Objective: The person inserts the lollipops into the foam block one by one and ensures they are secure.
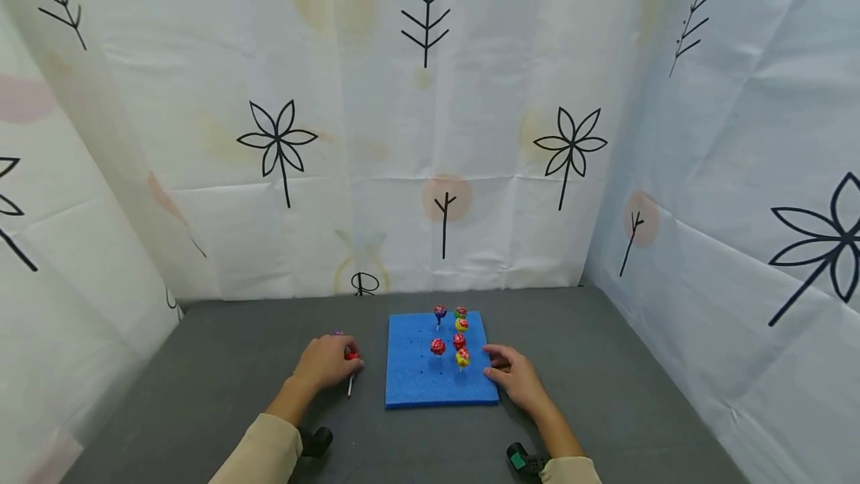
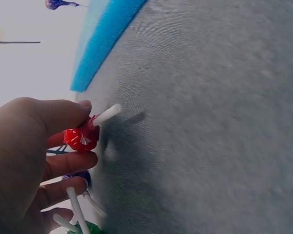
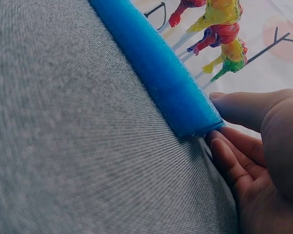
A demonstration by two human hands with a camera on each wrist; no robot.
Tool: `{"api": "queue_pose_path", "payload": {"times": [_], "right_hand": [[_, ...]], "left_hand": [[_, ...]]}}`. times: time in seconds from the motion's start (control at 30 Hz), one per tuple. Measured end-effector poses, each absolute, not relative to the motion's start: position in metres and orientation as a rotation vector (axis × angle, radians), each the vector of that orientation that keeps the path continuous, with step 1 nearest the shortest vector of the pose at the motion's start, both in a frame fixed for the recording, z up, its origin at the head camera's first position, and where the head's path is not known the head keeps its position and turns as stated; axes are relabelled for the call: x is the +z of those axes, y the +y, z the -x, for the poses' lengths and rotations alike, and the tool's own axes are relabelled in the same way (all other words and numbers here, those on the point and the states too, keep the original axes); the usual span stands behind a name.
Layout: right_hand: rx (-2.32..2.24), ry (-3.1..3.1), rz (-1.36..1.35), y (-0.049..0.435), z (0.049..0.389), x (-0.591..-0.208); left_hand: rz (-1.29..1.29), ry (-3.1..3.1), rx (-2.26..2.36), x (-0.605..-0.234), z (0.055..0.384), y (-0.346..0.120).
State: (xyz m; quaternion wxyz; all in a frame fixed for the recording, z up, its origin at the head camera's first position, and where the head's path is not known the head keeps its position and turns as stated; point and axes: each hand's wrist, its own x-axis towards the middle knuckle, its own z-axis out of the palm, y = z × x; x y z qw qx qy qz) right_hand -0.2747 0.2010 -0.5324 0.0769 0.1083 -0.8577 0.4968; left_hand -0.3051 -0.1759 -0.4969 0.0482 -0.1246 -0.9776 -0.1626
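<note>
My left hand (image 1: 325,362) pinches a red-wrapped lollipop (image 2: 83,137) by its head, between thumb and fingers, left of the blue foam board (image 1: 410,383). Its white stick (image 2: 107,115) points down toward the table. By the other fingertips show a purple-wrapped lollipop (image 2: 83,176) and a green-wrapped one (image 2: 90,227), partly hidden by the hand. My right hand (image 1: 519,379) holds the board's right edge, thumb at the top edge and fingers at the side. Several lollipops stand in the board, among them a purple one (image 1: 440,312), a red one (image 1: 437,347) and a yellow one (image 1: 463,358).
Small holes dot the board's top, left of the standing lollipops. Grey cloth (image 1: 437,439) covers the table. White patterned curtains (image 1: 376,230) rise behind it and on both sides. Dark camera straps (image 1: 316,441) sit at both wrists.
</note>
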Motion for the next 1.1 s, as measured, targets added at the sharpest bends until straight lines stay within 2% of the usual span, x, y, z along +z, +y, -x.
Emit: {"api": "queue_pose_path", "payload": {"times": [0.5, 1.1], "right_hand": [[1.484, -2.571, -0.315, 0.201, 0.274, -0.532], [1.465, -2.583, -0.314, 0.199, 0.272, -0.529]], "left_hand": [[0.282, -2.805, -0.85, -0.484, 0.316, -0.156], [0.186, -2.473, -1.137, -0.489, 0.316, -0.14]]}}
